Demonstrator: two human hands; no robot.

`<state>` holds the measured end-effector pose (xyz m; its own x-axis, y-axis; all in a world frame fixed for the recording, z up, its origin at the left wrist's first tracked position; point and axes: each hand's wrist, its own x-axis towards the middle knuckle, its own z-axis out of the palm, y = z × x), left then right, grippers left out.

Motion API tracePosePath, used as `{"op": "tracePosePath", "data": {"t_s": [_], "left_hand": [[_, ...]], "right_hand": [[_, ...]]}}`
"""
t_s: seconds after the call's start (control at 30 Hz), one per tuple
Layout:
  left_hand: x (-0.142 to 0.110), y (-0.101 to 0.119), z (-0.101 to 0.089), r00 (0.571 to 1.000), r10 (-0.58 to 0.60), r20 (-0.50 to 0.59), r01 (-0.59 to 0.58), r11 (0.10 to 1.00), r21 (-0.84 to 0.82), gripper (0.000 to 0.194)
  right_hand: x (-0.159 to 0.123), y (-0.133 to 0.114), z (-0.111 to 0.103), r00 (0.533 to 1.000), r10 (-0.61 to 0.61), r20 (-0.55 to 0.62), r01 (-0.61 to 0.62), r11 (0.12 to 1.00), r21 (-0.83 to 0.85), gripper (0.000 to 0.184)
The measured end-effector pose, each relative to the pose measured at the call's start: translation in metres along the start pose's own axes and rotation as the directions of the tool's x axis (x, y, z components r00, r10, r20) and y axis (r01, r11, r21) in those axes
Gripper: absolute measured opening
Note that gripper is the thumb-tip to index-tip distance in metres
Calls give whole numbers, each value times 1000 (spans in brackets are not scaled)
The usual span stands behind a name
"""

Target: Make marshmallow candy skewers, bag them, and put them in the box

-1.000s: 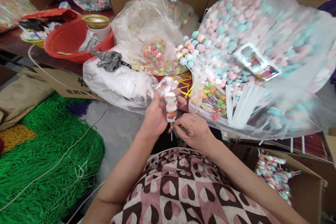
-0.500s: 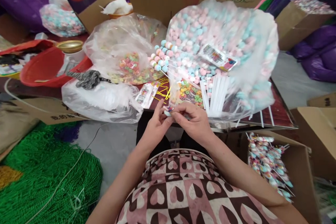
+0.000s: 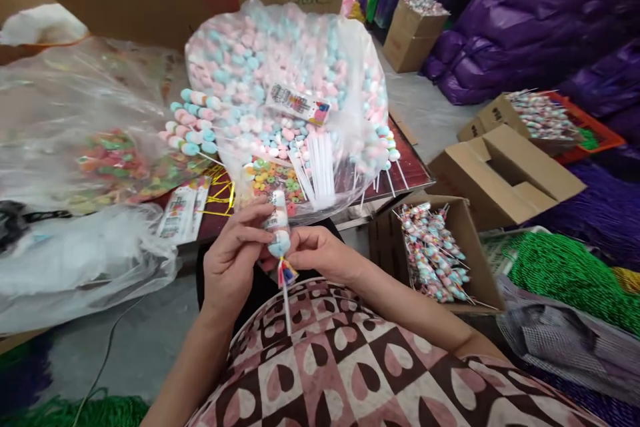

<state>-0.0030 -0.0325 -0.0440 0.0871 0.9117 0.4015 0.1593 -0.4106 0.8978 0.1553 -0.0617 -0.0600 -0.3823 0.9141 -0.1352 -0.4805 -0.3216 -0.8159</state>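
Between my hands is a wrapped marshmallow stick (image 3: 278, 221), a row of pale marshmallows in a printed clear bag. Its gathered, colourful neck has a yellow tie (image 3: 281, 259), and the white stick points down toward my body. My left hand (image 3: 235, 250) is closed around the bag from the left. At the lower right side, my right hand (image 3: 323, 252) has its fingers closed against the bag near the tie; the fingertips are partly hidden. Just beyond lie yellow twist ties (image 3: 219, 190), printed bags (image 3: 184, 210) and a bag of ring-shaped candies (image 3: 275, 177).
A large clear bag of marshmallows (image 3: 235, 53) covers much of the table, with white sticks (image 3: 321, 170) at its front. Unwrapped marshmallow skewers (image 3: 193, 121) lie left of it. Right of me, a carton (image 3: 483, 280) holds many wrapped ones; another carton (image 3: 540, 177) stands behind.
My view has swung to the right. The marshmallow stick, mostly hidden by my fingers before, now shows upright with its tied neck toward me.
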Motion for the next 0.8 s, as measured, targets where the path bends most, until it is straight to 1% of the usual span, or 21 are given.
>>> {"op": "tracePosePath", "data": {"t_s": [0.07,0.13,0.17,0.2,0.27,0.3,0.33,0.37,0.4,0.43,0.47,0.5,0.53,0.57,0.6,0.63,0.67,0.7,0.73,0.77,0.8], "left_hand": [[1,0,8,999,-4,38,5,999,-46,16],[3,-2,12,1000,-21,23,23,997,-78,11],[4,-3,13,999,-35,0,35,995,-90,10],[4,-5,13,998,-51,-23,48,993,-105,10],[5,-10,11,995,-88,-50,80,987,-140,10],[4,-12,9,993,-107,-52,97,982,-159,10],[4,-15,8,991,-125,-48,115,977,-177,10],[4,-18,6,989,-144,-40,134,972,-194,10],[4,-22,5,986,-167,-28,157,966,-207,10],[3,-25,4,981,-192,-16,184,959,-218,9],[3,-28,3,976,-219,-6,212,951,-224,10],[3,-30,3,969,-245,2,240,945,-223,10],[3,-32,2,963,-269,7,264,940,-217,11],[2,-32,2,958,-287,6,282,937,-209,12],[1,-31,2,954,-300,3,294,935,-199,13],[0,-30,1,952,-307,2,302,934,-190,14],[-1,-27,-1,950,-311,4,307,935,-177,15],[-1,-24,-3,950,-311,13,309,938,-159,16],[0,-21,-6,953,-301,26,302,944,-132,17],[1,-19,-12,956,-291,40,293,953,-78,19],[4,-19,-19,962,-270,31,270,963,-1,20]], "right_hand": [[-16,-3,-14,993,-51,-111,53,998,18,28],[-38,-9,-34,957,-134,-256,132,991,-28,27],[-51,-13,-46,922,-194,-336,174,981,-89,26],[-66,-16,-59,869,-252,-425,197,966,-170,24],[-99,-24,-88,742,-355,-569,153,915,-373,23],[-117,-27,-104,678,-399,-617,86,877,-473,23],[-134,-31,-120,615,-439,-655,-19,822,-569,23],[-150,-34,-135,567,-468,-677,-175,735,-655,21],[-164,-37,-150,536,-484,-692,-340,626,-702,19],[-176,-40,-163,512,-508,-693,-474,505,-721,18],[-184,-43,-173,513,-516,-686,-576,385,-721,15],[-189,-45,-180,497,-531,-686,-658,286,-697,14],[-190,-47,-184,485,-549,-680,-703,217,-677,14],[-187,-49,-183,482,-567,-667,-721,175,-670,17],[-180,-50,-179,490,-592,-640,-709,157,-687,20],[-170,-51,-171,518,-612,-598,-665,151,-731,23],[-158,-50,-161,566,-625,-537,-590,148,-794,26],[-144,-49,-148,631,-630,-453,-481,141,-865,26],[-130,-47,-134,711,-604,-361,-359,130,-924,25],[-116,-44,-120,777,-573,-260,-239,113,-964,23],[-102,-41,-106,824,-542,-164,-130,100,-986,21]]}}
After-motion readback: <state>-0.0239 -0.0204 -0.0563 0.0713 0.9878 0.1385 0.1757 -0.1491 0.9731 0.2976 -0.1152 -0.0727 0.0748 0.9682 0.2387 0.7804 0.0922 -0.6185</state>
